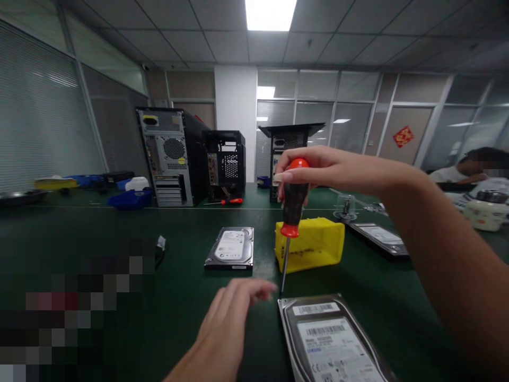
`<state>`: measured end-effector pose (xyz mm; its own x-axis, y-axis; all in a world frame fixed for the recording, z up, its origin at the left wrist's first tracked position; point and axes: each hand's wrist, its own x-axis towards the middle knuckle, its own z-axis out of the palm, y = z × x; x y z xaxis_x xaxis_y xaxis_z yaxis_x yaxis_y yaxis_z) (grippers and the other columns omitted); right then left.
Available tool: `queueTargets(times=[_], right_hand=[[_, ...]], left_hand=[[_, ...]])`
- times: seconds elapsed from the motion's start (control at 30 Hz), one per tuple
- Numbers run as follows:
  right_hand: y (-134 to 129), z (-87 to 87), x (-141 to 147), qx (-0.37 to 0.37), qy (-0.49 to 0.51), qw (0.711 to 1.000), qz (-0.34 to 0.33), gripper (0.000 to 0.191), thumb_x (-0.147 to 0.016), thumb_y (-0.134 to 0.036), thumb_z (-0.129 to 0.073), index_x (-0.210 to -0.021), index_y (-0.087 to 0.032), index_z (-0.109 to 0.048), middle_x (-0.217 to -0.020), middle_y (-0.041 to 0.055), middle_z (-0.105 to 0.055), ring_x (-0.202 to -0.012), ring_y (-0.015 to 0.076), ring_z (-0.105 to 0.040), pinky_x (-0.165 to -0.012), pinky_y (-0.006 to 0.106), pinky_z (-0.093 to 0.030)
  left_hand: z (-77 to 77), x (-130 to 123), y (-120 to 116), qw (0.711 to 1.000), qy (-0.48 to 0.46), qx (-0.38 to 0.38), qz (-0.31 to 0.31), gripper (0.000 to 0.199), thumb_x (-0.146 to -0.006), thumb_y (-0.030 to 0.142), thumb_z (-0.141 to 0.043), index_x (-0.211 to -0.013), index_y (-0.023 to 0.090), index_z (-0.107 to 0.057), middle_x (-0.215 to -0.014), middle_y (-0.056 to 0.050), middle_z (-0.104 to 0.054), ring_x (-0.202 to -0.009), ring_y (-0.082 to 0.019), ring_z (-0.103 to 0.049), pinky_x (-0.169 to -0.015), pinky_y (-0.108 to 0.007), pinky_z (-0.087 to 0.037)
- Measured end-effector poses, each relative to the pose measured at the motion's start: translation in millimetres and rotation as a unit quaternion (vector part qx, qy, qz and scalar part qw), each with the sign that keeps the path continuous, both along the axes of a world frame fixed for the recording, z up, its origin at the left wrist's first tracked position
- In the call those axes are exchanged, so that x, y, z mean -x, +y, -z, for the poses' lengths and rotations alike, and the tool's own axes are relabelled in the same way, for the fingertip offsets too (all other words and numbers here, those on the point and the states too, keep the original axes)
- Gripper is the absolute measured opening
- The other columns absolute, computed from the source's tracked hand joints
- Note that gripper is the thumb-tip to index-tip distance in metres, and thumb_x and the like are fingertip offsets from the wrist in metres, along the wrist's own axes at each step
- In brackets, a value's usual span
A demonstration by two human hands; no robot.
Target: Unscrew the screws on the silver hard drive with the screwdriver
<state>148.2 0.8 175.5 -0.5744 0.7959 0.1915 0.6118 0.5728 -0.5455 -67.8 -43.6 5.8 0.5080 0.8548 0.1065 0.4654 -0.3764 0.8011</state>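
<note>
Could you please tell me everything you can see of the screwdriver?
The screwdriver has a thick red and black handle, plastic-looking, and a slim metal shaft. It stands nearly upright, tip down, its handle gripped in the right hand. The tip is at the far left corner of the nearest hard drive; exact contact is unclear.

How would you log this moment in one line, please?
right hand: gripping screwdriver, tip at corner of nearest hard drive | left hand: beside tip, grasp unclear | yellow bin: beyond drive
</note>
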Motion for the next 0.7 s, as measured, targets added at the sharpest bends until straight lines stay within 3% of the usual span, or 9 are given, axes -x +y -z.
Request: queueTargets(times=[0.1, 0.13, 0.3, 0.5, 0.6, 0.7], right_hand=[[0, -0.9, -8, 0.002, 0.002, 1.000, -0.013, 0.036, -0.084, -0.047, -0.049, -0.102, -0.015, -0.051, -0.098, 0.0049, -0.059, -0.083, 0.0107, -0.062, -0.066, 0.020, -0.055], [0, -0.8, -10, 0.002, 0.005, 1.000, -0.019, 0.036, -0.084, -0.046, -0.050, -0.102, -0.015, -0.050, -0.096, 0.0049, -0.059, -0.082, 0.0105, -0.062, -0.064, 0.019, -0.055], [5, 2.6, -15, 0.024, 0.046, 0.996, -0.066, 0.028, -0.087, -0.037, -0.048, -0.102, -0.013, -0.047, -0.095, 0.0067, -0.059, -0.083, 0.0107, -0.062, -0.059, 0.015, -0.052], [19, 10.4, -16, 0.070, 0.113, 0.979, -0.154, 0.024, -0.089, -0.023, -0.042, -0.111, -0.016, -0.041, -0.101, 0.0070, -0.057, -0.086, 0.0101, -0.062, -0.061, 0.015, -0.050], [21, 12.5, -13, 0.079, 0.131, 0.977, -0.148, 0.026, -0.087, -0.025, -0.046, -0.111, -0.017, -0.041, -0.099, 0.0054, -0.057, -0.084, 0.0100, -0.062, -0.060, 0.015, -0.049], [16, 12.5, -7, 0.055, 0.125, 0.984, -0.115, 0.031, -0.086, -0.039, -0.050, -0.107, -0.017, -0.042, -0.095, 0.0049, -0.058, -0.082, 0.0104, -0.062, -0.061, 0.016, -0.050]], left_hand=[[-19.8, -17, 5, 0.994, 0.043, 0.092, -0.045, 0.072, -0.073, 0.055, -0.061, -0.133, 0.022, -0.042, -0.134, -0.011, -0.048, -0.117, -0.035, -0.046, -0.095, -0.046, -0.040], [-20.6, -23, 10, 0.993, 0.046, 0.108, -0.028, 0.071, -0.074, 0.053, -0.061, -0.133, 0.020, -0.042, -0.134, -0.013, -0.047, -0.118, -0.034, -0.045, -0.096, -0.045, -0.039], [-1.1, -41, 28, 0.992, -0.006, 0.121, 0.047, 0.062, -0.075, 0.043, -0.061, -0.128, 0.017, -0.042, -0.114, -0.010, -0.061, -0.107, -0.028, -0.053, -0.091, -0.040, -0.040], [3.4, -36, 26, 0.990, -0.026, 0.134, 0.043, 0.058, -0.075, 0.045, -0.062, -0.122, 0.018, -0.044, -0.111, -0.008, -0.065, -0.102, -0.028, -0.056, -0.079, -0.036, -0.039], [1.7, -35, 24, 0.991, -0.025, 0.126, 0.040, 0.054, -0.076, 0.045, -0.061, -0.120, 0.019, -0.045, -0.114, -0.008, -0.064, -0.103, -0.028, -0.056, -0.077, -0.035, -0.036], [2.6, -36, 24, 0.991, -0.032, 0.126, 0.044, 0.053, -0.076, 0.044, -0.061, -0.120, 0.019, -0.045, -0.113, -0.007, -0.065, -0.103, -0.027, -0.055, -0.076, -0.034, -0.036]])
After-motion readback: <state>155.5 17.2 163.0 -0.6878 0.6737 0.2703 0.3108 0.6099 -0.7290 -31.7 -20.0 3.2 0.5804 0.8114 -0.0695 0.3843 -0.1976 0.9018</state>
